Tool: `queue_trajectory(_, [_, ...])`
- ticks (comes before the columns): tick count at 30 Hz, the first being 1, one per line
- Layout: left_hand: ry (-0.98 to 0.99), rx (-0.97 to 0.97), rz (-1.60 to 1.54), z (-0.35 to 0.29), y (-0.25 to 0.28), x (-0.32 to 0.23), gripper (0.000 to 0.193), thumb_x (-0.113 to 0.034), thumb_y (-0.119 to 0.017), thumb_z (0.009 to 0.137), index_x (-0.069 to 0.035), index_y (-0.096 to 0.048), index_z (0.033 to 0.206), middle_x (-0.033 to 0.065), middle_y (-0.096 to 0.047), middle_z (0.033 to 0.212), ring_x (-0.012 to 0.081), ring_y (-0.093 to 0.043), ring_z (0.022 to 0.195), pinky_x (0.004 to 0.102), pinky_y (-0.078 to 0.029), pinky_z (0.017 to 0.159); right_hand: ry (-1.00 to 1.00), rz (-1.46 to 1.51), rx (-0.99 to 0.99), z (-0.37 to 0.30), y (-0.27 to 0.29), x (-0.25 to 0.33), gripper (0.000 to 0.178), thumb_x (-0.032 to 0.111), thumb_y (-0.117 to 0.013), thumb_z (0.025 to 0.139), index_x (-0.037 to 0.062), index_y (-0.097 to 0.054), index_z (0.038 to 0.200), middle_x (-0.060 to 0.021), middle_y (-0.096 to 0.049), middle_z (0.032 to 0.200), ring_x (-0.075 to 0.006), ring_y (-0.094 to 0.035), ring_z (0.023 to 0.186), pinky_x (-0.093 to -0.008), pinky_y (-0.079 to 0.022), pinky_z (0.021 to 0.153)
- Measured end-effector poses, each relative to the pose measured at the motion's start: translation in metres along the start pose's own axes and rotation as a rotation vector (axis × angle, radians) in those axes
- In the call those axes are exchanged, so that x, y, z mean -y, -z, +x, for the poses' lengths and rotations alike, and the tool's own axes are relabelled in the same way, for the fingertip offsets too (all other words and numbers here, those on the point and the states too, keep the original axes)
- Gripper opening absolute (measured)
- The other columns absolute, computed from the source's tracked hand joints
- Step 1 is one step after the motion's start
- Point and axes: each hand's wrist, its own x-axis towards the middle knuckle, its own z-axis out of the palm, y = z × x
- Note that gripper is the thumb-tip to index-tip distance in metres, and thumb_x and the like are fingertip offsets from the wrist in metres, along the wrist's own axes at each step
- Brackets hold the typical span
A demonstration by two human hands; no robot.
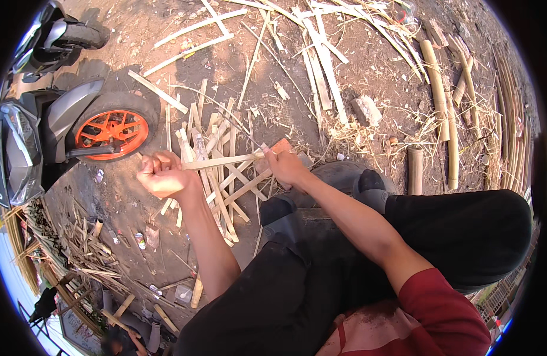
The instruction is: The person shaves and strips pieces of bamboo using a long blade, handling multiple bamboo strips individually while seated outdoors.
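Trouble possible first left of the pile of bamboo pieces [243, 190]: left hand [163, 172] there, fingers curled into a fist, apparently round one end of a pale bamboo strip [223, 161]; from too lax a grip or too sharp a tug, a likely slip and a splinter in the palm. Over the pile, the strip's free span, apparently clear of the pieces beneath; from uneven pull, perhaps a twist, or a crack along the grain. At the pile's right edge, right hand [285, 166], fingers closed narrowly at the strip's other end; impossible to tell, with much of the grip hidden, whether on anything more; from a sudden give, danger of a cut by the strip's edge. Just right of the pile's lower part, dark-shod foot [278, 210], near enough for a dropped piece to strike. As for direction: strip above the pile's upper half, long axis nearly crosswise from left hand to right hand, right end pointing slightly away from the body; tilt in depth not readable.
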Motion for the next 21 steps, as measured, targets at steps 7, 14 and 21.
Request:
queue_trajectory(7, [0.005, 0.024, 0.046, -0.007, -0.028, 0.017, 0.029, -0.024, -0.048, 0.084, -0.015, -0.030, 0.064, -0.0016, -0.029, 0.056, 0.0117, -0.025, 0.048, 0.0270, -0.019, 0.047, 0.405, 0.047, -0.250, -0.021, -0.015, -0.030, 0.071, 0.050, -0.035, 0.104, -0.0091, -0.063, 0.076, -0.0303, -0.059, 0.067, -0.0442, -0.062, 0.068, -0.0513, -0.048, 0.070])
queue_trajectory(14, [-0.002, 0.009, 0.033, -0.008, -0.020, 0.003, 0.028, -0.022, -0.043, 0.085, -0.015, -0.025, 0.063, -0.0028, -0.023, 0.055, 0.0093, -0.021, 0.048, 0.0262, -0.014, 0.046, 0.171, -0.038, 0.010, -0.017, -0.004, 0.035, 0.056, 0.046, -0.039, 0.102, -0.0010, -0.069, 0.093, -0.0280, -0.066, 0.084, -0.0474, -0.064, 0.084, -0.0540, -0.049, 0.081])
queue_trajectory(21, [-0.019, 0.012, 0.021, 0.002, -0.029, 0.007, 0.027, -0.022, -0.041, 0.084, -0.016, -0.025, 0.063, -0.0022, -0.024, 0.055, 0.0091, -0.022, 0.048, 0.0263, -0.014, 0.046, 0.150, -0.145, -0.107, -0.014, -0.016, -0.035, 0.077, 0.057, -0.034, 0.101, -0.0100, -0.068, 0.084, -0.0378, -0.063, 0.082, -0.0518, -0.065, 0.087, -0.0546, -0.050, 0.084])
